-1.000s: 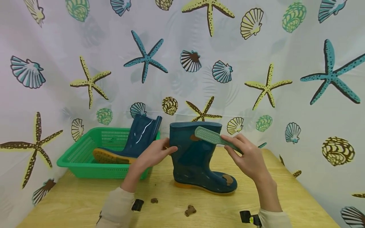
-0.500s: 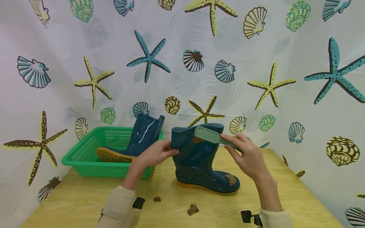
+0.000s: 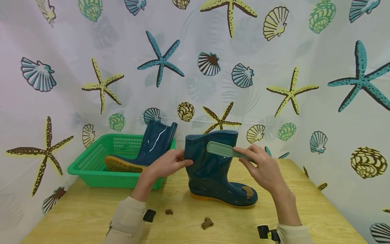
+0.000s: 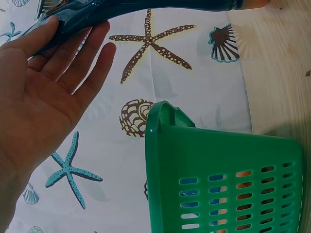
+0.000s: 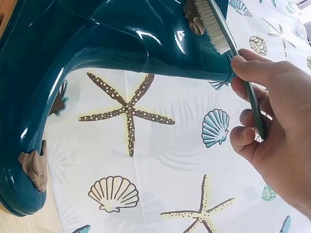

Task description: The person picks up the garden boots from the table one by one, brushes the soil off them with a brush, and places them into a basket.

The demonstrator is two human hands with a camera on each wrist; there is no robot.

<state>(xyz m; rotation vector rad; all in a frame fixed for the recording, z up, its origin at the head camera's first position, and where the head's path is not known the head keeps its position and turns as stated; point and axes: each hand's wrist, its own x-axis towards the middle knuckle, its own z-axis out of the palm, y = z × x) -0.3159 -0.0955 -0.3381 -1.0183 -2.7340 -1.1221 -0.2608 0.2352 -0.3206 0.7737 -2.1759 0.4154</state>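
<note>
A dark blue rain boot (image 3: 210,178) with an orange sole stands on the table, toe to the right. My left hand (image 3: 169,165) holds the back of its shaft, thumb on the near side and fingers behind, as the left wrist view shows. My right hand (image 3: 263,167) grips a green brush (image 3: 220,149) by its handle. Its white bristles (image 5: 212,26) touch a brown mud lump (image 5: 194,22) on the upper shaft; the brush head hides this lump in the head view. Another mud patch (image 3: 248,192) sticks to the boot's toe.
At the left a green basket (image 3: 112,179) with slotted walls holds a second blue boot (image 3: 153,144), its sole turned outward. Two mud pieces lie on the wooden table (image 3: 243,227) in front. A patterned curtain (image 3: 195,91) stands behind and at both sides.
The brush has moved slightly down the shaft and now covers the mud lump that showed beside it. The boot's rim has shifted its tilt a little. My left hand keeps its hold.
</note>
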